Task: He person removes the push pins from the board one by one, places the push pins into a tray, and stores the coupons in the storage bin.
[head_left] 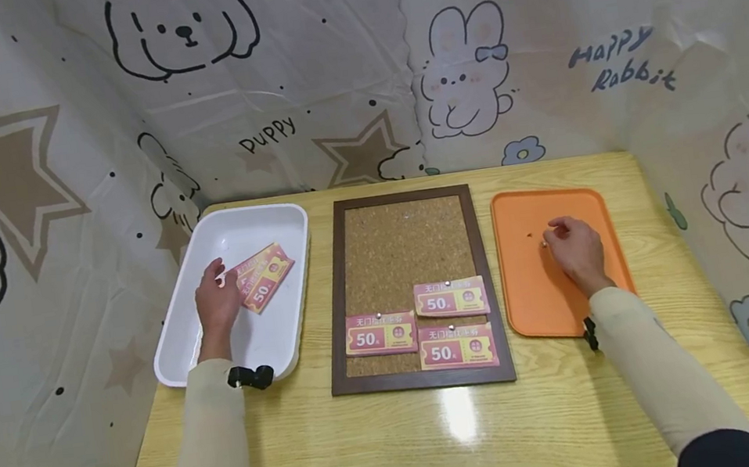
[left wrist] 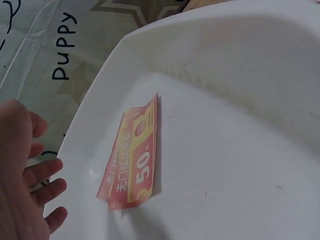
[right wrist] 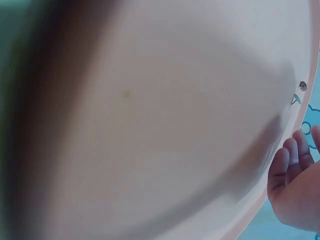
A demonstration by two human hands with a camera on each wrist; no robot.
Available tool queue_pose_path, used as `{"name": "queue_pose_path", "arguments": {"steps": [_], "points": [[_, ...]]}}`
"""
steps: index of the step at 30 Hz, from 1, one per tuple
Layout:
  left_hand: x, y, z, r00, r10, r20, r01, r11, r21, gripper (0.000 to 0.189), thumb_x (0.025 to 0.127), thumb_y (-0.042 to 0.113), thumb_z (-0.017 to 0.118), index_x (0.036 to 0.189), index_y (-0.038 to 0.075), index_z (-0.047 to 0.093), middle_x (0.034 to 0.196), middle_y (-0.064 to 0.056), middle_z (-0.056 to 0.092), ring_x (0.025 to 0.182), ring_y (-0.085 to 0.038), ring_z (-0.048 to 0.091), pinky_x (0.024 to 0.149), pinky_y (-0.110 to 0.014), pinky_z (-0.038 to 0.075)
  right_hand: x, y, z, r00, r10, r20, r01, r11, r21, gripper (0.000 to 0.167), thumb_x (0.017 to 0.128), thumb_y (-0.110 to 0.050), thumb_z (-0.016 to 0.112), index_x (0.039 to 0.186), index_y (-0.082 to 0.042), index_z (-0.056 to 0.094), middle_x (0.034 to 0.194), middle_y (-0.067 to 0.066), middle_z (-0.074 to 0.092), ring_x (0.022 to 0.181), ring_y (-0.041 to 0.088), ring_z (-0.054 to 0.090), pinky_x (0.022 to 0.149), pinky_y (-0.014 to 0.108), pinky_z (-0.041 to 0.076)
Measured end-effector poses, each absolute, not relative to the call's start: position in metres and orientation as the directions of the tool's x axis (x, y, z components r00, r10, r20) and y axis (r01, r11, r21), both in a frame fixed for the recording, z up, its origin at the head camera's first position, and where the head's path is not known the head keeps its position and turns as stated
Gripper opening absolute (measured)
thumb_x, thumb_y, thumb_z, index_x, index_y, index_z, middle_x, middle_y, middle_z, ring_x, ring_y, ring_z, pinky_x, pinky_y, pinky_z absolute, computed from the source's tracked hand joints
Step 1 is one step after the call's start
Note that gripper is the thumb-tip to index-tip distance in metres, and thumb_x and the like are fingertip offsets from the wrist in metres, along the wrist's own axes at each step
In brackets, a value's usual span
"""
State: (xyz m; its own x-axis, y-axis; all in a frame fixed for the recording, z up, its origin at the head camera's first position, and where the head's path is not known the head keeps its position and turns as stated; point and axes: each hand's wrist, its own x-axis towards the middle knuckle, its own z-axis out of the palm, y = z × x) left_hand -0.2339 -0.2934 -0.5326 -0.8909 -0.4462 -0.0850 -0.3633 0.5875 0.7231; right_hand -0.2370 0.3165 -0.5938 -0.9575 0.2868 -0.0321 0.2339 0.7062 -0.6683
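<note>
Inside the white tray [head_left: 178,338], two pink-and-yellow coupons [left wrist: 135,155] marked 50 overlap. My left hand [head_left: 217,301] hovers beside them with its fingers loosely bent; the left wrist view shows a gap between it and the coupons. Over the orange tray [head_left: 533,307] is my right hand [head_left: 577,250], fingers bent, close to small thumbtacks [right wrist: 302,86]. No held item shows in it, though its fingertips are partly hidden. Between the trays lies a framed cork board [head_left: 405,253]. Three coupons [head_left: 456,346] are on its lower part, each with a tack at the top.
A wooden table [head_left: 289,450] carries both trays and the board. Printed cloth [head_left: 337,57] hangs behind the table and along both sides. The white tray has raised walls, while the orange tray's rim is low.
</note>
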Motion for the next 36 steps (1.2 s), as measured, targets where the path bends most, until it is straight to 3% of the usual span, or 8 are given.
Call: {"name": "queue_pose_path", "arguments": {"steps": [8, 15, 23, 27, 36], "points": [[-0.234, -0.287, -0.53, -0.92, -0.384, -0.076, -0.351, 0.721, 0.597, 0.059, 0.1, 0.042, 0.033, 0.155, 0.023, 0.022, 0.158, -0.011, 0.03, 0.142, -0.04, 0.028, 0.114, -0.058, 0.019, -0.24, 0.313, -0.592, -0.967, 0.255, -0.01, 0.202, 0.74, -0.641, 0.05, 0.096, -0.038, 0.049, 0.137, -0.009, 0.052, 0.132, 0.02, 0.054, 0.118, 0.041, 0.045, 0.098, 0.056, 0.035], [-0.235, -0.284, -0.53, -0.939, -0.342, -0.037, -0.308, 0.788, 0.534, 0.061, 0.101, 0.043, 0.033, 0.156, 0.023, 0.016, 0.161, -0.008, 0.024, 0.144, -0.04, 0.025, 0.114, -0.06, 0.016, -0.239, 0.312, -0.592, -0.974, 0.224, 0.016, 0.167, 0.772, -0.613, 0.054, 0.096, -0.037, 0.051, 0.142, -0.01, 0.047, 0.14, 0.024, 0.048, 0.125, 0.046, 0.04, 0.101, 0.06, 0.031], [-0.235, -0.281, -0.533, -0.957, -0.288, -0.013, -0.262, 0.849, 0.458, 0.063, 0.101, 0.043, 0.032, 0.157, 0.022, 0.01, 0.163, -0.009, 0.017, 0.145, -0.04, 0.02, 0.115, -0.061, 0.012, -0.239, 0.311, -0.593, -0.99, 0.139, 0.0, 0.115, 0.815, -0.567, 0.066, 0.096, -0.044, 0.049, 0.152, -0.016, 0.03, 0.156, 0.021, 0.029, 0.138, 0.051, 0.025, 0.106, 0.069, 0.019], [-0.234, -0.279, -0.535, -0.962, -0.273, 0.0, -0.247, 0.869, 0.429, 0.064, 0.101, 0.046, 0.029, 0.157, 0.023, 0.009, 0.163, -0.01, 0.014, 0.146, -0.04, 0.018, 0.115, -0.061, 0.011, -0.238, 0.309, -0.591, -0.995, 0.096, 0.003, 0.079, 0.836, -0.543, 0.07, 0.097, -0.051, 0.045, 0.155, -0.02, 0.022, 0.16, 0.021, 0.018, 0.143, 0.05, 0.016, 0.108, 0.071, 0.013], [-0.236, -0.272, -0.53, -0.972, -0.235, 0.01, -0.214, 0.902, 0.376, 0.068, 0.1, 0.055, 0.023, 0.157, 0.024, 0.005, 0.164, -0.009, 0.003, 0.149, -0.038, 0.008, 0.115, -0.065, 0.001, -0.239, 0.305, -0.585, -0.999, 0.03, 0.043, 0.005, 0.874, -0.486, 0.078, 0.095, -0.06, 0.04, 0.156, -0.019, 0.015, 0.161, 0.022, 0.011, 0.147, 0.045, 0.01, 0.113, 0.067, 0.007]]}}
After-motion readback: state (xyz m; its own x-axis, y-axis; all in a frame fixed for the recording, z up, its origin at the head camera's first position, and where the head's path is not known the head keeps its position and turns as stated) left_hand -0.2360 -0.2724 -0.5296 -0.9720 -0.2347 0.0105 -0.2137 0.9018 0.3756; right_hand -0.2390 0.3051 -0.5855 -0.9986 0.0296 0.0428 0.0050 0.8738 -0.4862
